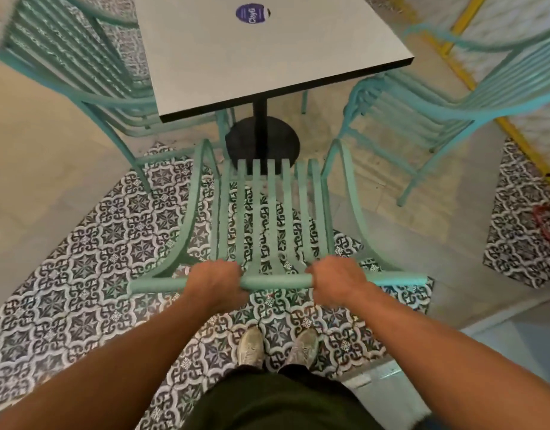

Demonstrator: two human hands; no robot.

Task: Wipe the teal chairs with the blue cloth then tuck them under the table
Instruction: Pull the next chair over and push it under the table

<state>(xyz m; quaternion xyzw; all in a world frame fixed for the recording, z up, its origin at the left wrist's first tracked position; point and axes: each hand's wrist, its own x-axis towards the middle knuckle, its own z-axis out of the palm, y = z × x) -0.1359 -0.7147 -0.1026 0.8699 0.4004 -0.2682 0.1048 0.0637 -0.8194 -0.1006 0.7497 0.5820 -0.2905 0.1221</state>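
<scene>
Both hands, left hand (216,282) and right hand (335,282), clamp the teal chair's top rail (275,280) at lower centre; patterned tile floor (81,274) below, grey counter (267,51) above, seat just short of it.

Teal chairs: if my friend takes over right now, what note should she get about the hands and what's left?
Left hand and right hand both grip the top rail of the near teal chair.
Its seat front points at the table base, not yet under the tabletop.
Left chair sits partly under; right chair stands beside the table.
No blue cloth in view; wiping can't be judged.
Left: push the near chair in, check the others.
</scene>
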